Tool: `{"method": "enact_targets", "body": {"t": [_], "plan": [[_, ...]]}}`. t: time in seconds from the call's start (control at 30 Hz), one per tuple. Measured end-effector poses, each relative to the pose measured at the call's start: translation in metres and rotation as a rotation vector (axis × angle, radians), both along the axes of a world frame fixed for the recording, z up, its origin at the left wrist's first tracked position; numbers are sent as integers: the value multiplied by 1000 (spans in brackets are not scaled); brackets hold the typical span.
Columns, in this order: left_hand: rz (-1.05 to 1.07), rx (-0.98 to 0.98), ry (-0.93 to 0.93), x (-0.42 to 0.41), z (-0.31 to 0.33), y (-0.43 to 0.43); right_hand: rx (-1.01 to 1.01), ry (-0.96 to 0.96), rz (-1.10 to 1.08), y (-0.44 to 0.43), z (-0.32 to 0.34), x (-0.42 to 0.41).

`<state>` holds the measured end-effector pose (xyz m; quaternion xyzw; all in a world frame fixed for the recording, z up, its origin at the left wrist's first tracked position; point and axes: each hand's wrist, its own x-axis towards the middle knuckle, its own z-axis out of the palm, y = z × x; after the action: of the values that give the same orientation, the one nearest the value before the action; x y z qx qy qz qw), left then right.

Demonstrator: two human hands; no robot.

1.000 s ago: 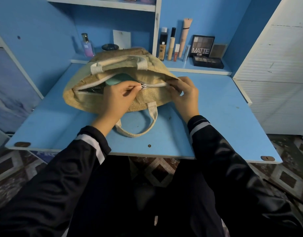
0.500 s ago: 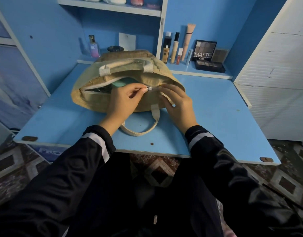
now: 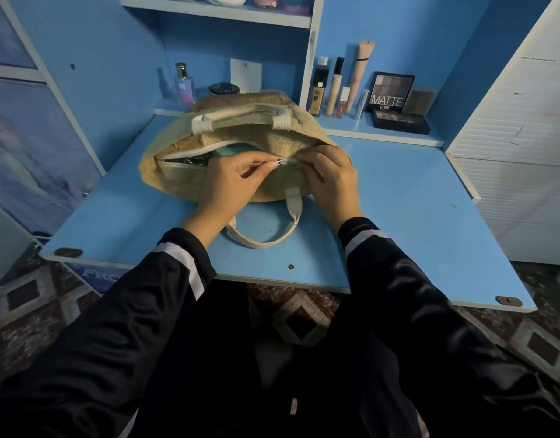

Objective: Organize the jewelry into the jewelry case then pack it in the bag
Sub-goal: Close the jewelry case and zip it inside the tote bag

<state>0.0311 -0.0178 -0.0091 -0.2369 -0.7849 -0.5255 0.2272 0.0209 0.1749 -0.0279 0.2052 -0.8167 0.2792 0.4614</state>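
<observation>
Item: bag (image 3: 177,181), woven, straw-coloured, with pale webbing handles. It lay on its side on the blue counter (image 3: 399,216), mouth toward the person, near handle (image 3: 263,240) flat on the counter.

Closure: a white zip, shut at the right, gaping at the left.

Contents: a teal case (image 3: 237,150) showed through the gap and was judged to be the jewelry case. A dark thing beside it could not be identified.

Hands: the left hand (image 3: 231,184) pinched the zip pull (image 3: 280,162) between thumb and fingers (image 3: 259,160). The right hand (image 3: 331,180) had its fingers curled on the bag's edge just beside the pull.

Handling: likely light, soft and floppy, so the mouth would buckle unless braced near the slider. The pull was small and suited a fingertip pinch. The bag was best lifted by both handles.
</observation>
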Motion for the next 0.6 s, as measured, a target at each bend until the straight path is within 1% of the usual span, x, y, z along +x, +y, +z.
{"method": "enact_targets", "body": {"t": [0.07, 0.17, 0.37, 0.6], "plan": [[24, 10, -26, 1, 0, -7, -23, -19, -1, 2, 0, 0], [87, -7, -3, 3, -3, -28, -30, -47, -1, 5, 0, 2], [220, 41, 16, 11, -6, -68, -24, -54, -20, 6, 2, 3], [353, 219, -67, 21, -4, -96, -39, -18, -24, 4, 4, 2]]}}
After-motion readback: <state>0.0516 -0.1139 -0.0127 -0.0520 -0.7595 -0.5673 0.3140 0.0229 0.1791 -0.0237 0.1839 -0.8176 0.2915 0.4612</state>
